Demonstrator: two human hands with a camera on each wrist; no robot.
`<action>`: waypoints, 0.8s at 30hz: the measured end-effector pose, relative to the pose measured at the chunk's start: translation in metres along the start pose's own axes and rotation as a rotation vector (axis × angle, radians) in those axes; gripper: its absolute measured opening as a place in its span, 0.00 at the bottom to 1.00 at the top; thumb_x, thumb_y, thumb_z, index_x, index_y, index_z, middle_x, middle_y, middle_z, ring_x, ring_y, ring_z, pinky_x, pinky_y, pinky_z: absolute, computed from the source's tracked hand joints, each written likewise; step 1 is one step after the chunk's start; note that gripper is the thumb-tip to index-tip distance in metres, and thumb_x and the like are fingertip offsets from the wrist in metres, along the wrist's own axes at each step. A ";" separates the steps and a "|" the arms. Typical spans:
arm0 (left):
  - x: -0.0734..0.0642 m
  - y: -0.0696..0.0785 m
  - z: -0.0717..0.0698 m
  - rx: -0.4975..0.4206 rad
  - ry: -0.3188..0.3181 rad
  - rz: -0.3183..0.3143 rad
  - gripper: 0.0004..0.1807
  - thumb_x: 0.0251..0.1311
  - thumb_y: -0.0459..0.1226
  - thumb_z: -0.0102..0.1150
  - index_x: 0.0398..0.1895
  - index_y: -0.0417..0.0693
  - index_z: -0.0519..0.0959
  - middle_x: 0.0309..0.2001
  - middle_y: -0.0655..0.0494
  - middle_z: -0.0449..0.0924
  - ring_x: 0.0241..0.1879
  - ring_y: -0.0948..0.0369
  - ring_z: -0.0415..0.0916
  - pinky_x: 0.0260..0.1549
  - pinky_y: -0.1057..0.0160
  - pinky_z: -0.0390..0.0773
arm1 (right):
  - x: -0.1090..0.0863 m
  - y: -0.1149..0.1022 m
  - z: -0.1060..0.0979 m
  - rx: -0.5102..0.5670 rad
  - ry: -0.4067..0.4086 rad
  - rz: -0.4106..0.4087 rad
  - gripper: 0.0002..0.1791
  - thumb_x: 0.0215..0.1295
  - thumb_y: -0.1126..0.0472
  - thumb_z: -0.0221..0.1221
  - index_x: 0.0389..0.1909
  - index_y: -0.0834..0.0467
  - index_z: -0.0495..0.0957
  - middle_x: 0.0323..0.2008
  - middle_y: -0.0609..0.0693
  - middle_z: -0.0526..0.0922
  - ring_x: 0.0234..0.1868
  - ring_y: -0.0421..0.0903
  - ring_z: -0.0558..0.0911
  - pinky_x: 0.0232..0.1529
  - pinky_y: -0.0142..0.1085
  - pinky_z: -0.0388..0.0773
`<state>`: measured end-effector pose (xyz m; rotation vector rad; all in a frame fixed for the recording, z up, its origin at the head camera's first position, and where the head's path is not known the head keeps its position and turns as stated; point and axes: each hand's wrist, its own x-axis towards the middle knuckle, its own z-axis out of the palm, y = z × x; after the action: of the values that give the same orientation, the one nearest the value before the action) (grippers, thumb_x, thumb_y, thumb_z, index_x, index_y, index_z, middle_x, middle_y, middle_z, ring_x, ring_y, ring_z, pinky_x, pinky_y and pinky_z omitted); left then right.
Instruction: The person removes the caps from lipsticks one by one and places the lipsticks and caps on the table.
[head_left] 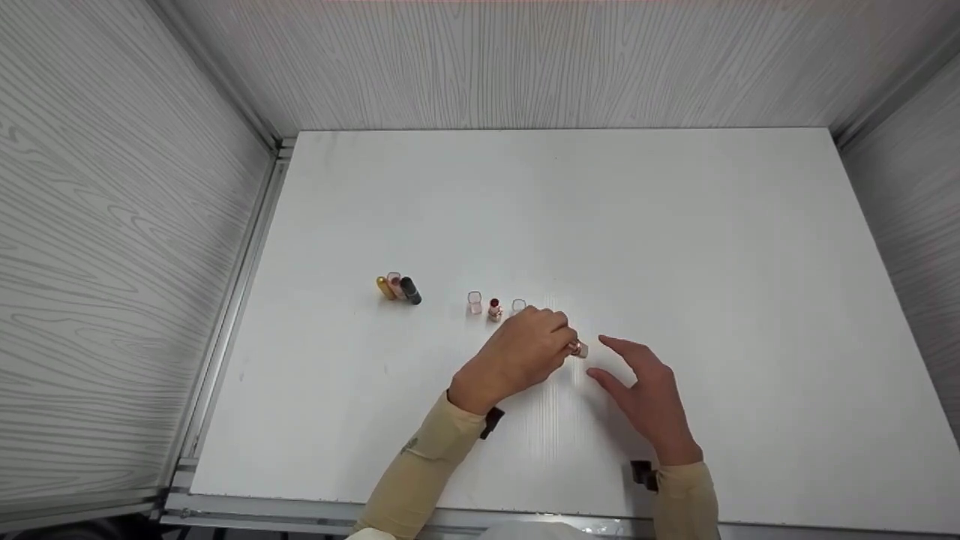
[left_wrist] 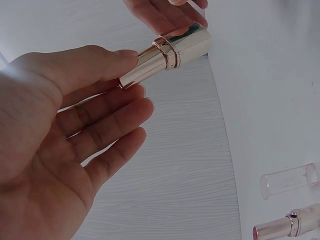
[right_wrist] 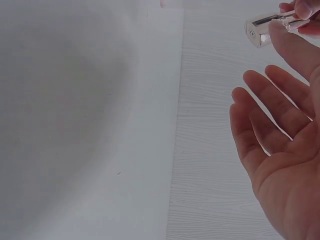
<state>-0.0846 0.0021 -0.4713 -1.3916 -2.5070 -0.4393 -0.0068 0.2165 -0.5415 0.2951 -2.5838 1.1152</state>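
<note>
**Left hand pinches a gold lipstick tube, right hand waits open beside it**

Left hand (head_left: 525, 351) sits near the middle of the white table (head_left: 675, 225), thumb and fingertips pinched round a gold lipstick tube (left_wrist: 167, 54) that pokes out toward 3 o'clock. Right hand (head_left: 649, 397) lies just beside it at 4 o'clock, palm turned inward, fingers straight and spread, holding nothing; the tube's end is near its thumb but apart from it.

At 12 o'clock from the left hand stands an open red lipstick (head_left: 494, 308), with a clear cap (head_left: 475, 302) on its 9 o'clock side and another clear cap (head_left: 518, 305) on its 3 o'clock side. Farther toward 9 o'clock, three capped tubes stand touching: gold (head_left: 385, 287), pink (head_left: 394, 284) and black (head_left: 410, 290).
</note>
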 end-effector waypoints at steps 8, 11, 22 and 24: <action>0.004 -0.018 0.004 0.032 -0.008 -0.058 0.07 0.69 0.40 0.62 0.37 0.49 0.87 0.33 0.58 0.83 0.32 0.61 0.80 0.36 0.64 0.80 | -0.001 0.002 -0.001 0.013 0.008 0.035 0.32 0.53 0.65 0.75 0.61 0.60 0.80 0.57 0.53 0.84 0.59 0.53 0.82 0.63 0.14 0.61; 0.006 -0.027 0.009 0.054 -0.028 -0.087 0.07 0.69 0.39 0.61 0.38 0.48 0.87 0.34 0.57 0.83 0.32 0.60 0.81 0.36 0.64 0.80 | -0.001 0.002 -0.001 0.019 0.006 0.033 0.31 0.53 0.65 0.75 0.61 0.61 0.80 0.57 0.53 0.84 0.60 0.53 0.82 0.64 0.15 0.61; 0.011 -0.057 0.027 0.081 -0.100 -0.191 0.05 0.68 0.36 0.62 0.39 0.47 0.87 0.35 0.55 0.83 0.35 0.57 0.82 0.38 0.61 0.81 | -0.003 0.005 -0.003 0.010 0.020 0.044 0.31 0.54 0.64 0.75 0.61 0.59 0.80 0.56 0.53 0.84 0.59 0.52 0.82 0.62 0.15 0.63; 0.013 -0.061 0.031 0.084 -0.124 -0.203 0.06 0.69 0.37 0.62 0.40 0.47 0.86 0.37 0.55 0.84 0.37 0.57 0.82 0.39 0.61 0.81 | -0.004 0.005 -0.004 0.009 0.021 0.058 0.31 0.54 0.63 0.75 0.62 0.58 0.79 0.57 0.52 0.84 0.59 0.51 0.82 0.62 0.15 0.64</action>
<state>-0.1452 -0.0071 -0.5044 -1.1723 -2.7459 -0.2883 -0.0042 0.2228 -0.5436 0.2103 -2.5845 1.1443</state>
